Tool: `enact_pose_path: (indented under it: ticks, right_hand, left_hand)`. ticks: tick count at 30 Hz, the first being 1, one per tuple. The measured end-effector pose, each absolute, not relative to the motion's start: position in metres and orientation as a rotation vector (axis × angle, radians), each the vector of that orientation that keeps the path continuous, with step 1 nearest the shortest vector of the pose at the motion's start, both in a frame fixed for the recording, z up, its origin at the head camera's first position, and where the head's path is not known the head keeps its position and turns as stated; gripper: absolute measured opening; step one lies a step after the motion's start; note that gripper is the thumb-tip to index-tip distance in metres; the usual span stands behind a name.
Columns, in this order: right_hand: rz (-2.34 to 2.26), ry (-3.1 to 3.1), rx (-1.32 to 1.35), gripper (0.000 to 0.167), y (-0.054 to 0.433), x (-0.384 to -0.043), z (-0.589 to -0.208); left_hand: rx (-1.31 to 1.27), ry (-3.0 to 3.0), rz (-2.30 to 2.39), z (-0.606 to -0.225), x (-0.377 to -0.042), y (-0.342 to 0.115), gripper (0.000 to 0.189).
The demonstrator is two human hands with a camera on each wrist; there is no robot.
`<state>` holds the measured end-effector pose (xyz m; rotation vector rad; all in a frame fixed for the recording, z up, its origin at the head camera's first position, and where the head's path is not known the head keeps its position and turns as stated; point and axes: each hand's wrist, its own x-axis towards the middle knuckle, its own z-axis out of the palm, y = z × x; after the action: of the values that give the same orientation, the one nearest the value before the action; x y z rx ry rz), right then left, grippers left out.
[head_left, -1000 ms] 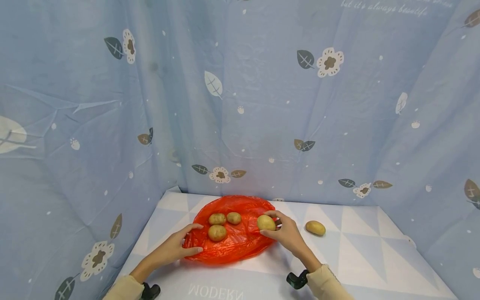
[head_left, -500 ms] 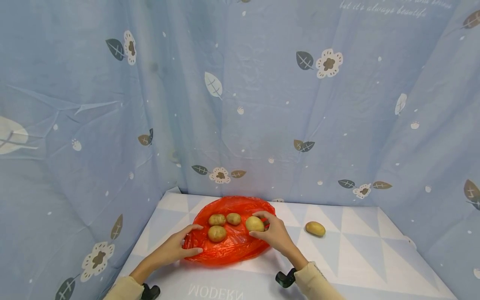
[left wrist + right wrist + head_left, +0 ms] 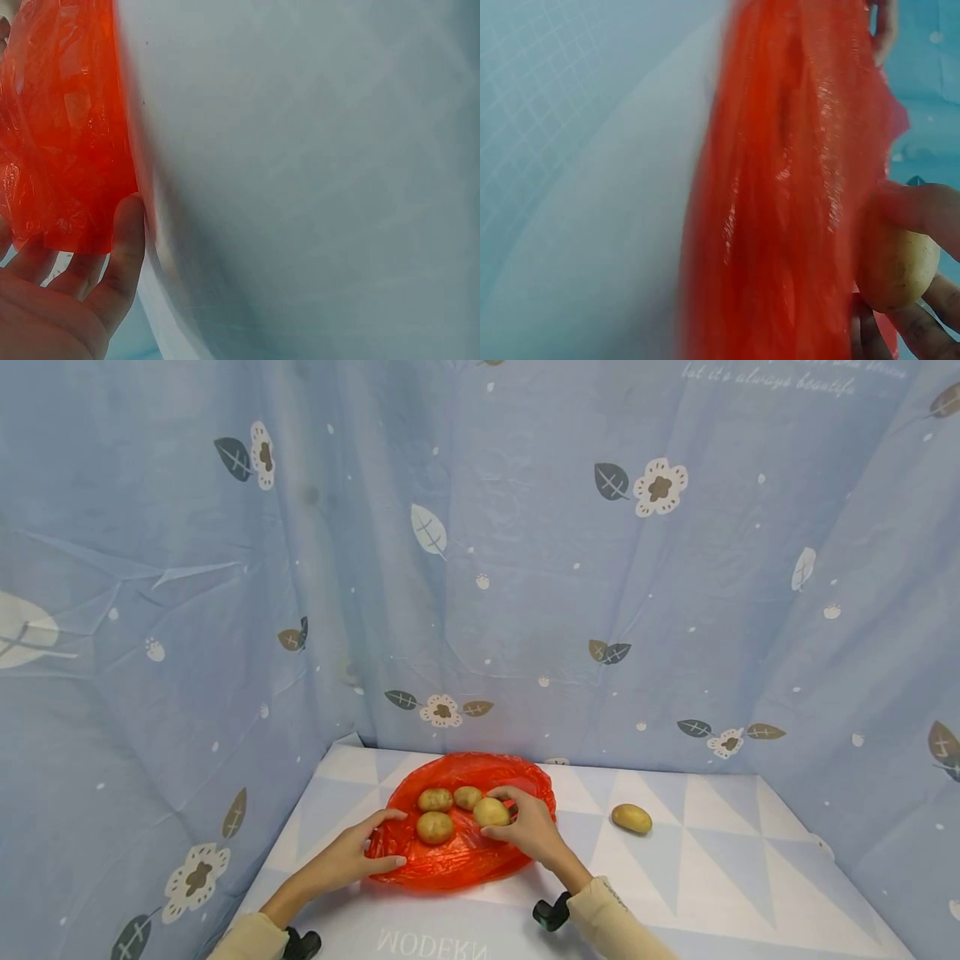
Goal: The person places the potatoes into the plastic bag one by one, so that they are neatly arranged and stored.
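A red plastic bag (image 3: 472,852) lies spread on the table, with three potatoes resting in it: one (image 3: 435,800) at the back left, one (image 3: 468,797) to its right and one (image 3: 435,827) in front. My left hand (image 3: 345,858) holds the bag's left end, thumb and index finger spread; its other fingers are mostly hidden in the head view. My right hand (image 3: 536,831) grips another potato (image 3: 491,812) over the bag, beside the three. In the right wrist view, red film partly covers that potato (image 3: 907,266).
One more potato (image 3: 632,818) lies on the table right of the bag. The table (image 3: 720,877) has a cloth with pale triangles. A blue patterned curtain (image 3: 525,568) hangs behind and on the left side.
My right hand has moved left with its potato, from the bag's right edge to beside the three potatoes. The left hand has stayed in place.
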<state>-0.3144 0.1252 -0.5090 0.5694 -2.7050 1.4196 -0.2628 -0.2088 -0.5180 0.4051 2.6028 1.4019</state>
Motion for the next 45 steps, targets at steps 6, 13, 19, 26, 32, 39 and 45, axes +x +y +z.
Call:
enact_pose_path:
  ticks: [6,13,19,26,32,39,45]
  right_hand:
    - [1.404,-2.718,0.589,0.048,0.116,-0.318,-0.519]
    - [1.422,-2.728,0.611,0.049,0.108,-0.322,-0.527]
    - [1.393,-2.741,0.606,0.050,0.102,-0.327,-0.532]
    - [1.399,-2.729,0.650,0.047,0.095,-0.328,-0.535]
    - [1.371,-2.746,0.649,0.048,0.093,-0.330,-0.538]
    - [1.348,-2.770,0.636,0.049,0.091,-0.330,-0.539]
    - [1.351,-2.783,0.625,0.050,0.089,-0.330,-0.540]
  left_hand:
    - [0.394,2.586,1.412,-0.520,-0.263,-0.209,0.066]
    - [0.400,2.580,1.419,-0.521,-0.264,-0.210,0.066]
    - [0.408,2.592,1.408,-0.520,-0.265,-0.209,0.066]
    - [0.415,2.606,1.392,-0.518,-0.264,-0.208,0.067]
    - [0.425,2.615,1.385,-0.519,-0.265,-0.208,0.067]
    - [0.436,2.611,1.388,-0.520,-0.266,-0.208,0.066]
    - [0.434,2.604,1.392,-0.522,-0.266,-0.209,0.066]
